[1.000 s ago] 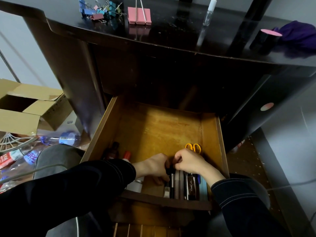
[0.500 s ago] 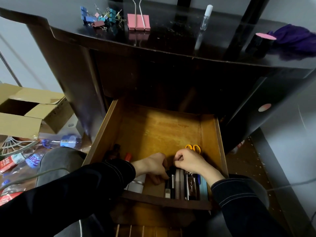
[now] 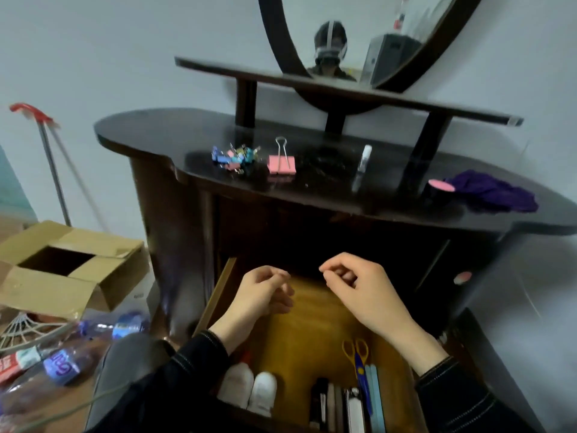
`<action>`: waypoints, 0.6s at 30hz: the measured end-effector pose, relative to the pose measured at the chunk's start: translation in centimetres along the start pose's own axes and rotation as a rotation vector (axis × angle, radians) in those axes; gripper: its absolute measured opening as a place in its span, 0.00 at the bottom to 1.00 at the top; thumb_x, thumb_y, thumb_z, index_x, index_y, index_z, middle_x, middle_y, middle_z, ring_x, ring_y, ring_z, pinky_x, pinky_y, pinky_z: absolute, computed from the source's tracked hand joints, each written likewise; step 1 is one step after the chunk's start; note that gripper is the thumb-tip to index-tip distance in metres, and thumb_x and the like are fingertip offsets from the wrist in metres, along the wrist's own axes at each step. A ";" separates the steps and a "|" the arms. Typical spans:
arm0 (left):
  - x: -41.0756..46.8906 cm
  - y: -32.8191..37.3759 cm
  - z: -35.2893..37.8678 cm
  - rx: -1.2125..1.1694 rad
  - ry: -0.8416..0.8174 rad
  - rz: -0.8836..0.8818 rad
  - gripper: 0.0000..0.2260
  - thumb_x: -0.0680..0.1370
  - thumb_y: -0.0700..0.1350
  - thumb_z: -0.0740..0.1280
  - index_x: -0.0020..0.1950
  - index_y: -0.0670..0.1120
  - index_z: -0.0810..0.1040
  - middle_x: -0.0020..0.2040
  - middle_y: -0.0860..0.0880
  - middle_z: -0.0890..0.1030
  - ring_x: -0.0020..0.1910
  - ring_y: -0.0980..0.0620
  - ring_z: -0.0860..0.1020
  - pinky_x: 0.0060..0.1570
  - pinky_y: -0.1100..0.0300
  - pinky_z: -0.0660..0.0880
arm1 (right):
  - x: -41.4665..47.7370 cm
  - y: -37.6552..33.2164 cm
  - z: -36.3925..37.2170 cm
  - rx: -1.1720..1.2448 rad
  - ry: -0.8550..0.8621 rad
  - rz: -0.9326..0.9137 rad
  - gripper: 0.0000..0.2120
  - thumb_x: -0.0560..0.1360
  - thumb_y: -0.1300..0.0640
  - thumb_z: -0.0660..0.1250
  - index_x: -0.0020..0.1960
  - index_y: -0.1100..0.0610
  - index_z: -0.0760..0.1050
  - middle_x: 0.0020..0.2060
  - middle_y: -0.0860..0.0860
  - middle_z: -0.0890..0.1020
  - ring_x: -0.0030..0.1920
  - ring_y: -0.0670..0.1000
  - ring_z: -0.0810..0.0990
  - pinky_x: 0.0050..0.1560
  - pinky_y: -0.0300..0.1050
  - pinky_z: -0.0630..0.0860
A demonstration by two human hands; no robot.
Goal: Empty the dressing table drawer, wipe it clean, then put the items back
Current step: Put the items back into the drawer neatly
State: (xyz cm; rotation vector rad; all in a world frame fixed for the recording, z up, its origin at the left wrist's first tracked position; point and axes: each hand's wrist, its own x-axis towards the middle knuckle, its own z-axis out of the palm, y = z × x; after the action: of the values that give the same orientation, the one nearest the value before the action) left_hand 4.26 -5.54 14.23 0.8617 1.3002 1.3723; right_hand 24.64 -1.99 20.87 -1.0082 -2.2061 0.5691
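Note:
The wooden drawer (image 3: 215,295) stands pulled out under the dark dressing table (image 3: 162,142). At its near end lie two white bottles (image 3: 248,390), yellow-handled scissors (image 3: 356,351) and a row of pens and slim tools (image 3: 340,407). My left hand (image 3: 260,295) and my right hand (image 3: 363,290) hover above the drawer's far part, fingers loosely curled, holding nothing. On the tabletop sit small coloured binder clips (image 3: 234,156), a big pink binder clip (image 3: 282,164), a small spray vial (image 3: 362,165), a black pink-topped roll (image 3: 438,190) and a purple cloth (image 3: 493,192).
An oval mirror (image 3: 359,35) and a narrow shelf (image 3: 343,92) rise behind the tabletop. An open cardboard box (image 3: 62,270), plastic bottles (image 3: 93,342) and a red-headed mop (image 3: 40,135) crowd the floor on the left. A cabinet door with a pink knob (image 3: 462,278) is at right.
Both hands have lifted from the row of pens at the drawer's near end and now hover higher, holding nothing. The view has tilted up, bringing the mirror and tabletop into sight.

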 end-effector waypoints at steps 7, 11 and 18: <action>-1.2 9.1 -2.8 -0.139 0.225 0.339 0.05 0.80 0.42 0.66 0.45 0.46 0.80 0.36 0.46 0.80 0.32 0.51 0.78 0.30 0.60 0.75 | 8.2 -7.2 -0.7 0.078 0.208 -0.159 0.07 0.78 0.56 0.68 0.50 0.44 0.80 0.40 0.40 0.79 0.39 0.44 0.78 0.36 0.32 0.72; -0.1 13.3 -4.2 0.316 0.493 0.766 0.03 0.76 0.46 0.70 0.44 0.53 0.78 0.37 0.53 0.80 0.37 0.56 0.77 0.37 0.63 0.74 | 13.4 -7.3 0.6 -0.003 0.187 -0.095 0.10 0.77 0.56 0.68 0.54 0.43 0.77 0.48 0.41 0.77 0.37 0.42 0.77 0.38 0.35 0.73; 6.5 18.9 -6.2 1.102 0.586 0.634 0.30 0.72 0.63 0.71 0.70 0.52 0.69 0.68 0.50 0.69 0.69 0.47 0.65 0.68 0.49 0.67 | 18.1 -6.5 1.2 -0.391 -0.039 -0.108 0.23 0.80 0.44 0.62 0.74 0.36 0.66 0.72 0.36 0.63 0.63 0.43 0.73 0.51 0.42 0.72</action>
State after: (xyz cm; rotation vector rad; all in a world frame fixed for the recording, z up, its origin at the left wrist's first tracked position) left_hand -6.82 0.98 30.73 1.8011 2.4731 1.3687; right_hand 11.46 8.10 30.69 -1.0668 -2.4458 0.1079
